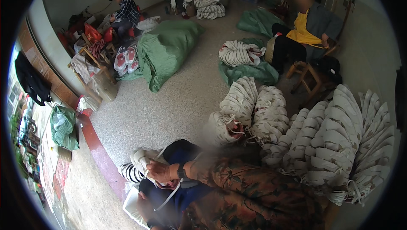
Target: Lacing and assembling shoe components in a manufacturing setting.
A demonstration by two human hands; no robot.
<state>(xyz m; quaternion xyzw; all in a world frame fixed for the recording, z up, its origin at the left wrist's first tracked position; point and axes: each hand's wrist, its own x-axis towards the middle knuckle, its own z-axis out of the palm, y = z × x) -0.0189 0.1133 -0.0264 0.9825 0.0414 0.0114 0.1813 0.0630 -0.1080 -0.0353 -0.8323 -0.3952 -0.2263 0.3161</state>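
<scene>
A white fabric shoe upper with a pale sole lay across the person's lap, over dark blue trousers, propped there so that its opening faced up toward the hands. The right hand, wearing a black wristband, rested on the shoe with its grip closed around a flat white lace, which trailed down from the shoe in a loose diagonal; the tension on the lace suggested it was being drawn through the upper. The left hand sat lower, near the bottom edge of the view, half in shadow, and whether its grip was closed on anything could not be told; it lay against a white bundle beside the knee. The patterned brown sleeve of the right arm crossed the lap from the right. Within reach on that side stood long fanned stacks of white-and-tan shoe uppers, packed on edge so that single pieces could be lifted off. Farther across the speckled floor lay a big green sack, and another person in a yellow apron sat on a wooden stool.
</scene>
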